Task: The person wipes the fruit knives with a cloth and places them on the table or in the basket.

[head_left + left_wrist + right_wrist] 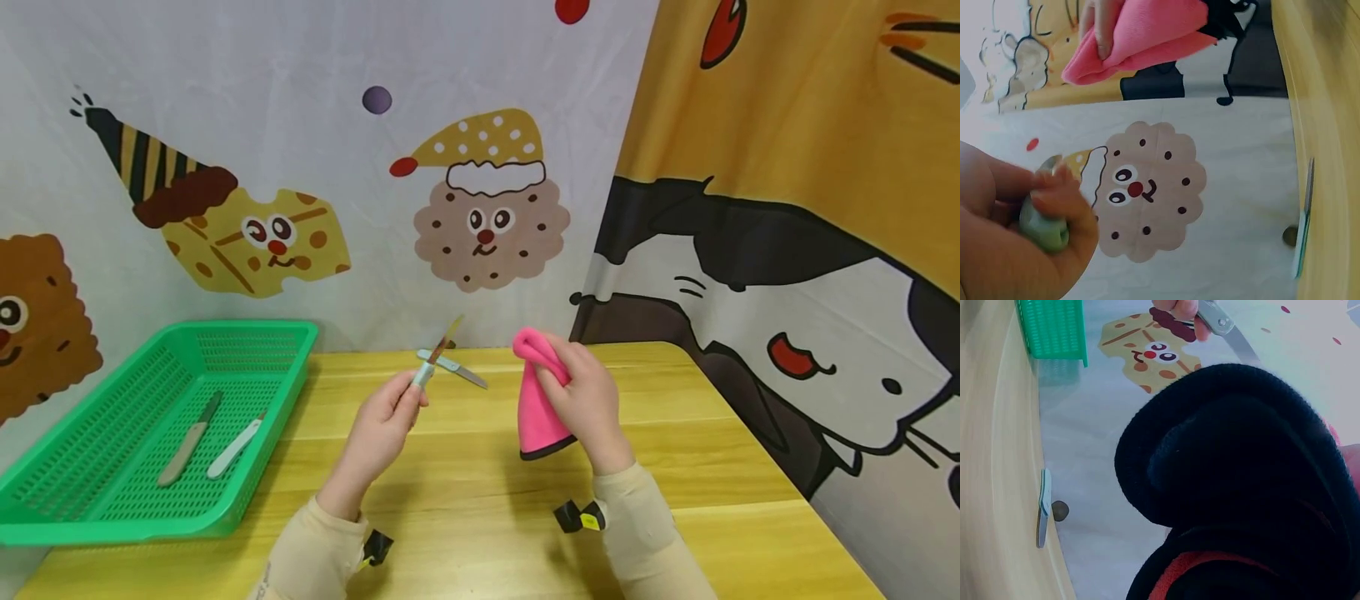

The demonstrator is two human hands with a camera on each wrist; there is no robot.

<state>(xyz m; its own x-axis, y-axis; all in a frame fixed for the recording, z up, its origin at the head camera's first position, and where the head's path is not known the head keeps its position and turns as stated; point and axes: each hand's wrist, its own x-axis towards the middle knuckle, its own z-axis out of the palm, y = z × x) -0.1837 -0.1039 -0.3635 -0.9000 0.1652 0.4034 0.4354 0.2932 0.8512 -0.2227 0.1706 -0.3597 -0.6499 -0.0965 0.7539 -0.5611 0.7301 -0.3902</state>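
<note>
In the head view my left hand (381, 427) grips a knife by its pale green handle (423, 374), blade pointing up and slightly right. The right wrist view shows that knife's metal blade (1242, 347) at the top. A pink cloth (538, 408) with a black border is pinched near its top by my right hand (588, 398). The cloth hangs folded, apart from the knife. Its dark underside (1229, 450) fills much of the right wrist view. Behind the held knife, a second knife (453, 367) with a pale handle lies unfolded near the table's back edge.
A green perforated basket (247, 492) stands at the table's left. Inside lie a beige-handled knife (189, 442) and a white-handled knife (236, 448). A printed curtain (360, 183) hangs behind the wooden table (465, 517), and another cloth with a cartoon cat (825, 333) hangs at right.
</note>
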